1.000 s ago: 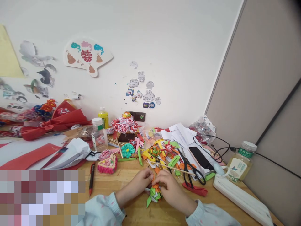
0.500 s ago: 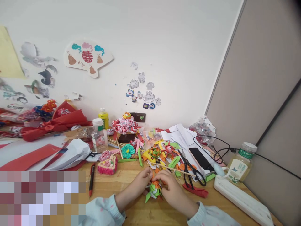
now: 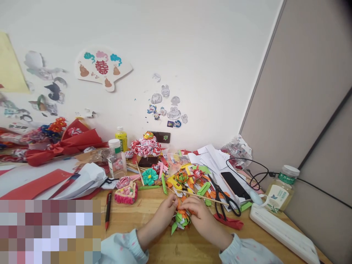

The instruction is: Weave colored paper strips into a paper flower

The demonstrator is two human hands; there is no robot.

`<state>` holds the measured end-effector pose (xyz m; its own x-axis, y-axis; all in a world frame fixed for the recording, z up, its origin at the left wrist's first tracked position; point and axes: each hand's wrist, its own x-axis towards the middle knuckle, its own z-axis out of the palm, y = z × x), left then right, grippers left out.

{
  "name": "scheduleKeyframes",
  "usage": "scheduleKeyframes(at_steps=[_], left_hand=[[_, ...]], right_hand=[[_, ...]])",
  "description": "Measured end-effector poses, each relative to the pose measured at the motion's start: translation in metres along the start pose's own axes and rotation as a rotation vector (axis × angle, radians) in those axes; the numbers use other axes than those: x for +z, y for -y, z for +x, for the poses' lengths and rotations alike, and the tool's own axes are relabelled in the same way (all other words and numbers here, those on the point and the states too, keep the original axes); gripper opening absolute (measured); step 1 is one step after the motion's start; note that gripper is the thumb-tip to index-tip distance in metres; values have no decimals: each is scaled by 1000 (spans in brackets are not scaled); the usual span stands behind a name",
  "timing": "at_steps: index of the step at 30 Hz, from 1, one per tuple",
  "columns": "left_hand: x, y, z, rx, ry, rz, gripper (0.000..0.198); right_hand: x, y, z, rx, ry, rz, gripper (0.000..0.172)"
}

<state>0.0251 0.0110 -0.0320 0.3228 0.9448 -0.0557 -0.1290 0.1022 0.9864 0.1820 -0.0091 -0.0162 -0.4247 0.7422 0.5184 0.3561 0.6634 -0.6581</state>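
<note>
A folded-paper flower [image 3: 182,219] in green, orange and white lies low between my hands, near the front of the table. My right hand [image 3: 195,209] curls over its upper right side, fingers bent onto the orange paper. At its upper left, my left hand [image 3: 167,209] is closed in a pinch; what sits between those fingertips is too small to make out. My fingers partly hide the flower's orange top. Just beyond lie another paper flower [image 3: 181,178] and loose folded strips, with a thin wooden stick [image 3: 200,196] across them.
Black scissors [image 3: 220,200] and a red cloth-like piece [image 3: 228,222] lie right of my hand. Farther right are a phone [image 3: 234,185], a white power strip [image 3: 286,233] and a bottle [image 3: 282,190]. A pen [image 3: 108,211] and a pink heart-shaped box [image 3: 125,193] lie left.
Both hands stay almost in place around the paper flower. The fingers of my right hand have shifted slightly over the orange paper.
</note>
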Motion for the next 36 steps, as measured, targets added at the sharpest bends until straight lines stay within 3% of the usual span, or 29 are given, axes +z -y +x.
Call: scheduleKeyframes(at_steps=[7,13,16,21,27,31,36], left_hand=[[-1,-7,0,18,35,-67,31],[-9,-18,-2,-41,136,-166,28],[-15,-20,0,-39,148,-214,28],[-20,-18,7,-12,115,-275,32],[-18,-17,8,-24,112,-285,37],[-16,-14,9,-64,119,-247,40],[-16,-12,9,-67,131,-209,39]], right_hand=[[3,6,0,29,-113,-20,43],[0,-2,-2,25,-211,-80,56],[-3,-8,-1,96,-297,-107,50],[0,-12,0,137,-240,-46,27],[4,-16,0,185,-228,-29,26],[1,-17,3,246,-269,90,24],[0,-24,5,301,-321,259,32]])
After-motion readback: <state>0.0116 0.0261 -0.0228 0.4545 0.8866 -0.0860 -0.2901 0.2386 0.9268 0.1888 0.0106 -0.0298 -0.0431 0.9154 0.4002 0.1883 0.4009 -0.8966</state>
